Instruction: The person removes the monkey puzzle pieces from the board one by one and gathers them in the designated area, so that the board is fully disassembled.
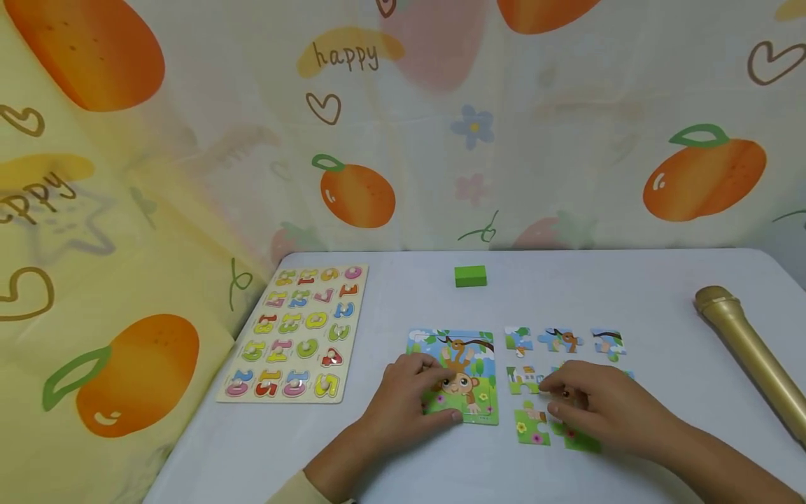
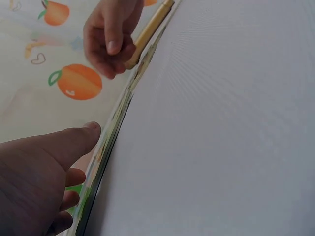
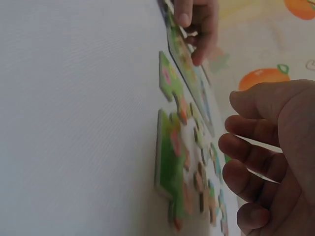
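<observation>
A square monkey picture board (image 1: 475, 357) lies flat on the white table. Over its left side reaches my left hand (image 1: 412, 399), thumb and fingers apart with nothing between them; whether the fingertips touch the board, I cannot tell. To the right are several jigsaw pieces with parts of the same monkey picture, spread out in rows, among them a branch piece (image 1: 606, 341), a house piece (image 1: 521, 380) and a flower piece (image 1: 532, 430). My right hand (image 1: 607, 406) hovers above the lower right pieces, hiding some. In the right wrist view its fingers (image 3: 251, 129) bend loosely and hold nothing, above a green-edged piece (image 3: 170, 157).
A wooden number board (image 1: 349, 336) with knobbed numerals lies on the left of the table. At the back stands a green block (image 1: 470, 276). A gold microphone (image 1: 749, 350) lies along the right edge. Behind the table hangs a fruit-printed cloth (image 1: 415, 140).
</observation>
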`<state>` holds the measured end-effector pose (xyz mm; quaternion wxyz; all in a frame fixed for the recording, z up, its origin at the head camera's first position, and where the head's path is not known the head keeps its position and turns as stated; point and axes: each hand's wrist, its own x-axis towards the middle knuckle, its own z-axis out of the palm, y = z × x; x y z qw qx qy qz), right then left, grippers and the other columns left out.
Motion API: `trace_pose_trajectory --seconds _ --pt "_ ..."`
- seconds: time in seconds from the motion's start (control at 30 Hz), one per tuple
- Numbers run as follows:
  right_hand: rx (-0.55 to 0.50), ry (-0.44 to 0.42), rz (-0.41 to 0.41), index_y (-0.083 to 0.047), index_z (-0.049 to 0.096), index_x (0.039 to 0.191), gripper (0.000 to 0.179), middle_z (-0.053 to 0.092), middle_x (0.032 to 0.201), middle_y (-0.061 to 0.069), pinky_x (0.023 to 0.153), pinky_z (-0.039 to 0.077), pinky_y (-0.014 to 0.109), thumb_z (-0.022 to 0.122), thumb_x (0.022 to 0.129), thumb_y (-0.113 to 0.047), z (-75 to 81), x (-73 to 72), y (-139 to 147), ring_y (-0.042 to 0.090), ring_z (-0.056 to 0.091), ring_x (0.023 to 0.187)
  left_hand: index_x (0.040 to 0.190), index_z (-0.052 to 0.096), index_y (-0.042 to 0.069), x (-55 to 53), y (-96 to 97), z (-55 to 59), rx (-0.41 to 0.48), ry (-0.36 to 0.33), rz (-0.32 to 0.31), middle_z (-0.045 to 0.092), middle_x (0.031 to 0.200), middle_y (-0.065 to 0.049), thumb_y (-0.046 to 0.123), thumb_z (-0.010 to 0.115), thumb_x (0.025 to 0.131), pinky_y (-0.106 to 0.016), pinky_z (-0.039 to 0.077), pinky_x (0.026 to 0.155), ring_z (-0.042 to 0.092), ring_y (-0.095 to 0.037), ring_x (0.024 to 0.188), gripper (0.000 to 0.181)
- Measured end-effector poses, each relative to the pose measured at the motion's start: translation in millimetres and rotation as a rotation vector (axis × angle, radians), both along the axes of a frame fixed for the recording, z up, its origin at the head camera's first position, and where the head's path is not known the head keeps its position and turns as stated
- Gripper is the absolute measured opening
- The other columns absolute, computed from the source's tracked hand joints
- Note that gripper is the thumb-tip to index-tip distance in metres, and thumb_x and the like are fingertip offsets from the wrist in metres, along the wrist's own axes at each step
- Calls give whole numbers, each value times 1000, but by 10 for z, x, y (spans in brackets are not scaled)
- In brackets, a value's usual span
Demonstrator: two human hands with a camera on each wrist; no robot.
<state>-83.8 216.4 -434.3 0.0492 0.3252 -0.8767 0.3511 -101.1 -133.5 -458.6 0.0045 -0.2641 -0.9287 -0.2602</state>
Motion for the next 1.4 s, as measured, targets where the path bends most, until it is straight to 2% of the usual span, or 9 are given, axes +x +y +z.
trace_pose_trajectory --seconds 0.13,0.33,0.63,0.8,0.9,1.07,1.4 --pt "1 -83 27 -21 75 114 18 67 95 -20 59 46 22 80 96 -17 61 -87 -144 -5 51 63 134 75 25 -6 34 18 -8 9 -17 58 126 9 50 87 87 -44 40 106 49 -12 119 55" --pt "54 -193 28 -22 74 119 22 64 96 -17 63 46 25 79 98 -28 103 -201 -359 -2 50 64 136 74 25 -18 71 24 -25 18 -24 58 126 9 51 88 86 -44 40 105 50 -12 119 59" --pt "98 -189 57 -21 74 119 25 68 113 -9 71 47 28 80 96 -27 42 -315 -676 -1 50 70 135 75 23 -27 120 5 -13 60 -45 60 124 9 49 90 85 -44 42 103 52 -11 115 58" --pt "153 -166 39 -22 76 117 24 67 111 -11 77 48 32 81 94 -26 31 -340 -800 3 53 81 134 75 22 -26 128 9 -8 42 -41 60 125 8 49 89 85 -45 42 102 52 -12 116 58" --pt "182 -151 26 -22 77 116 26 64 107 -13 76 49 32 82 91 -25 26 -359 -858 3 53 84 135 75 22 -28 127 17 -8 34 -37 60 127 8 49 89 85 -46 42 102 52 -12 118 59" --pt "222 -182 0 -19 78 114 28 59 102 -12 71 46 29 84 87 -23 11 -376 -930 3 52 80 135 75 23 -35 118 0 0 30 -32 60 126 8 49 90 84 -46 42 101 53 -13 117 60" --pt "257 -229 -22 -19 74 111 27 59 109 -10 83 52 37 86 87 -23 38 -375 -967 8 58 92 135 75 23 -41 118 -24 0 39 -28 60 126 8 50 90 83 -46 42 102 53 -13 118 60"
